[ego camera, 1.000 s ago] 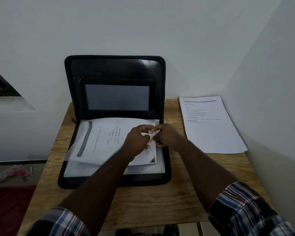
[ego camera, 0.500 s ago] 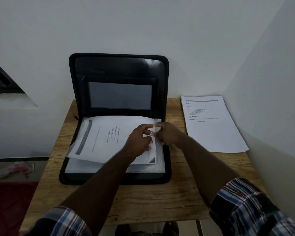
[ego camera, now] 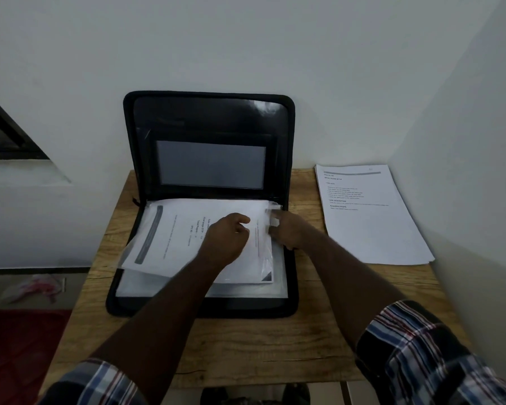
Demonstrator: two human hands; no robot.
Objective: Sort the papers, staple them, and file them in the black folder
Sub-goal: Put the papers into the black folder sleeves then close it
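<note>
Black folder (ego camera: 208, 118) lies open on the worktop (ego camera: 246, 340), its lid upright against the wall. Printed papers (ego camera: 170, 229) rest on its lower half, partly inside a clear sleeve (ego camera: 268, 258). Left hand (ego camera: 225, 241) presses on the papers, fingers curled; right hand (ego camera: 287, 229) pinches the sleeve's edge. A second stack (ego camera: 371, 220) lies at right.

**Open folder, papers inside, second stack aside**

The black folder (ego camera: 205, 308) lies open on the wooden surface (ego camera: 246, 346), its lid upright against the wall. A printed set of papers (ego camera: 173, 238), turned sideways and slightly askew, lies in its lower half among clear plastic sleeves (ego camera: 268, 258). A second stack of white printed papers (ego camera: 374, 229) lies flat to the folder's right, apart from it.
</note>
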